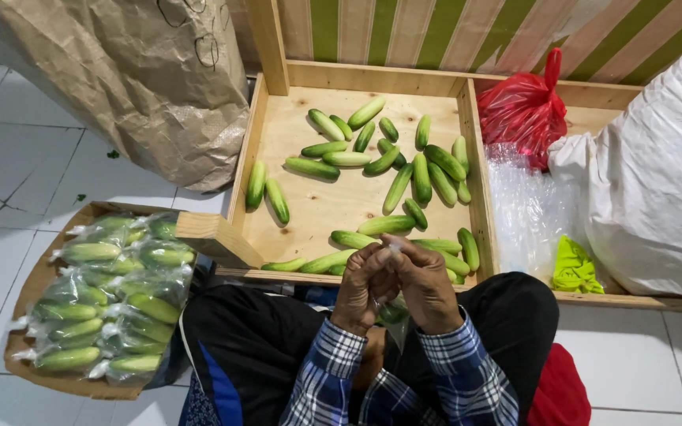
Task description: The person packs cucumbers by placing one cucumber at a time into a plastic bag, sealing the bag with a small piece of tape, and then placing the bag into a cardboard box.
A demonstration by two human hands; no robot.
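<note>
We have our left hand point(366, 285) and right hand point(426, 285) pressed together, fingertips pinching the twisted top of a clear bag point(394, 314) of cucumbers over our lap. Just beyond lies the wooden tray point(333, 207) of loose cucumbers point(399, 187); bagged cucumbers point(112, 296) sit left.

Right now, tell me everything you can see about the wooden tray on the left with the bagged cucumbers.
The tray is a shallow, light brown board with rounded corners and a low raised rim, apparently wood. It sits on the white tiled floor, tilted in view, beside the person's left knee. Clear plastic bags of cucumbers fill it in rows, each bag tied shut. Its top right edge meets the crate corner. Neither hand touches it.
</note>
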